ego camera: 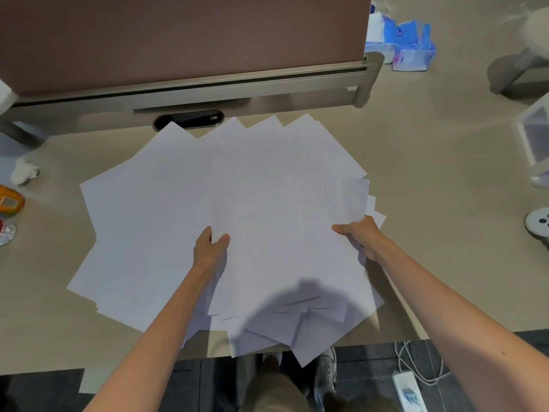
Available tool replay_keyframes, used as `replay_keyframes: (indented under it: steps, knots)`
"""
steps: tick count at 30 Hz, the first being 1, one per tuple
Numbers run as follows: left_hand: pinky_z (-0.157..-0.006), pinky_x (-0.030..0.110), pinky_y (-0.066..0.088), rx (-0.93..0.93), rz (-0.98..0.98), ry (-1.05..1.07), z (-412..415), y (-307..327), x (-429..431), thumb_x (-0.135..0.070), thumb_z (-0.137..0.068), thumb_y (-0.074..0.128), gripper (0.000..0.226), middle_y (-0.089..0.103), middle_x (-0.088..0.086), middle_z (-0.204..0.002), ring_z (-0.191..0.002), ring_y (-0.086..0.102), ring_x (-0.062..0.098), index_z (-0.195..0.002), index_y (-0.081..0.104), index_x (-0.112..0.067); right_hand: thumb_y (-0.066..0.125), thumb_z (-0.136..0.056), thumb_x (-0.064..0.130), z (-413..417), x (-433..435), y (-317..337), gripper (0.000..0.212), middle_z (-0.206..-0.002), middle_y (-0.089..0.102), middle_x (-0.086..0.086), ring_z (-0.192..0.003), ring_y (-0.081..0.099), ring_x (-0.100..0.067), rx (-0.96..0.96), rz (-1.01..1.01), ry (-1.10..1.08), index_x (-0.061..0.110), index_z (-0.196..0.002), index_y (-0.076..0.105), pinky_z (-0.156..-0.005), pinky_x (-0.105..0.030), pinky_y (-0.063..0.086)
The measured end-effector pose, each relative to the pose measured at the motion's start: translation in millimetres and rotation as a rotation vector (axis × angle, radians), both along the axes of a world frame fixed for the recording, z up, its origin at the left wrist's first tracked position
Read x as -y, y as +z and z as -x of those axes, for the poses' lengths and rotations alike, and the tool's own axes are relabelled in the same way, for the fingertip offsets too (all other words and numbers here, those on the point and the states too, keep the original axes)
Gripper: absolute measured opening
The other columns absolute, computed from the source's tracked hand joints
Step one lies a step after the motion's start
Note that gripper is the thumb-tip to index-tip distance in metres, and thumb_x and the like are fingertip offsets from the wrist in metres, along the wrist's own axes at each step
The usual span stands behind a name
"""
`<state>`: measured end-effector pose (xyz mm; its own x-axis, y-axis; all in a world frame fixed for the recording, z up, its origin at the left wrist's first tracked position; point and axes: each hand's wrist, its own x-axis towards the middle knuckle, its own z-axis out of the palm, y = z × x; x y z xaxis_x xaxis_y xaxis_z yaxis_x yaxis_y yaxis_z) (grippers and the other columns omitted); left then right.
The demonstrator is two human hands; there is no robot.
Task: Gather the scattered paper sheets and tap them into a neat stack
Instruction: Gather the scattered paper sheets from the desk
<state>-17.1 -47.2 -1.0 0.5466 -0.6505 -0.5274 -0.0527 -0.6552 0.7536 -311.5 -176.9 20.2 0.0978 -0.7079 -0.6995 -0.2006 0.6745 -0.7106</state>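
Fanned white paper sheets (178, 209) cover a beige matte desk (430, 173) — left hand (209, 251) and right hand (361, 236) both pinch sheet edges; a brown partition panel (178, 40) stands behind.

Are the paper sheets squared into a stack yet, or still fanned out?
Still fanned out: the paper sheets lie overlapped at many angles, corners jutting, some overhanging the desk near edge.

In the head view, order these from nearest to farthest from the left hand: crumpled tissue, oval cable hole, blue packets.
From the left hand:
1. Oval cable hole, straight ahead by the divider.
2. Crumpled tissue, far left.
3. Blue packets, far right corner.
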Motion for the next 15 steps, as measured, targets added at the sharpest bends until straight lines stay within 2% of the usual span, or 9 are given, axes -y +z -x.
replay_keyframes:
  steps: [2,3,4,5,6,8,11,13,15]
  knots:
    - [-0.11,0.051,0.032,-0.041,-0.001,-0.024,5,-5,7,-0.022,-0.091,0.059,0.057,0.043,0.031,-0.138,-0.13,0.043,0.041,-0.131,0.039,0.015,0.078,-0.077,0.013,-4,-1,1,0.051,-0.107,0.069,-0.004,-0.097,0.064,-0.018,0.049,-0.042,-0.018,0.004,-0.123,0.058,-0.09,-0.029,0.048]
    - [-0.11,0.049,0.035,-0.042,-0.006,-0.049,7,-4,10,-0.022,-0.092,0.058,0.053,0.047,0.031,-0.134,-0.127,0.047,0.039,-0.129,0.044,0.013,0.084,-0.069,0.029,-5,-2,-1,0.07,-0.119,0.067,-0.002,-0.114,0.059,-0.019,0.081,-0.064,-0.028,0.007,-0.128,0.056,-0.104,-0.035,0.04]
    - [-0.107,0.044,0.038,-0.02,-0.015,-0.068,8,-6,12,-0.019,-0.094,0.056,0.044,0.053,0.028,-0.128,-0.132,0.024,0.035,-0.122,0.048,0.013,0.089,-0.055,0.045,-5,-2,-6,0.094,-0.127,0.063,0.002,-0.125,0.052,-0.017,0.11,-0.075,-0.036,0.009,-0.133,0.051,-0.112,-0.04,0.031]
    - [-0.102,0.039,0.04,-0.016,-0.016,-0.079,10,-4,15,-0.015,-0.096,0.053,0.033,0.058,0.022,-0.12,-0.099,0.048,0.021,-0.115,0.05,0.011,0.089,-0.042,0.058,-6,-1,-12,0.113,-0.131,0.061,0.006,-0.132,0.046,-0.014,0.134,-0.088,-0.04,0.012,-0.137,0.048,-0.115,-0.041,0.024]
    - [-0.102,0.039,0.039,-0.009,-0.015,-0.1,10,-8,18,-0.014,-0.098,0.05,0.03,0.057,0.02,-0.123,-0.123,0.05,0.038,-0.115,0.05,0.011,0.088,-0.035,0.064,-7,-2,-15,0.122,-0.132,0.059,0.009,-0.134,0.042,-0.011,0.156,-0.109,-0.045,0.014,-0.139,0.046,-0.116,-0.04,0.019]
    - [-0.112,0.041,0.034,-0.045,-0.021,-0.12,17,-4,25,-0.017,-0.1,0.047,0.041,0.048,0.017,-0.141,-0.134,0.04,0.037,-0.132,0.044,0.009,0.086,-0.036,0.066,-15,-5,-11,0.114,-0.131,0.06,0.01,-0.134,0.041,-0.009,0.182,-0.125,-0.058,0.016,-0.133,0.054,-0.117,-0.04,0.016]
    - [-0.121,0.036,0.014,-0.162,-0.014,-0.055,34,3,34,-0.018,-0.104,0.04,0.058,0.017,0.007,-0.16,-0.148,0.017,0.024,-0.153,0.013,-0.001,0.082,-0.045,0.061,-26,-9,2,0.08,-0.125,0.063,0.011,-0.133,0.044,-0.012,0.216,-0.109,-0.062,0.024,-0.115,0.068,-0.118,-0.043,0.02]
    - [-0.121,0.033,0.011,-0.214,0.001,-0.059,42,1,39,-0.016,-0.105,0.036,0.057,0.011,0.005,-0.162,-0.149,0.013,0.021,-0.154,0.008,-0.004,0.076,-0.064,0.057,-28,-6,5,0.057,-0.119,0.067,0.007,-0.123,0.055,-0.02,0.329,-0.189,-0.147,0.025,-0.111,0.07,-0.11,-0.045,0.036]
    - [-0.121,0.031,0.009,-0.232,0.018,-0.066,48,1,41,-0.015,-0.106,0.034,0.056,0.009,0.005,-0.162,-0.15,0.011,0.019,-0.154,0.006,-0.005,0.064,-0.085,0.046,-24,-2,4,0.037,-0.109,0.072,-0.004,-0.103,0.068,-0.026,0.494,-0.251,-0.241,0.018,-0.107,0.072,-0.095,-0.043,0.049]
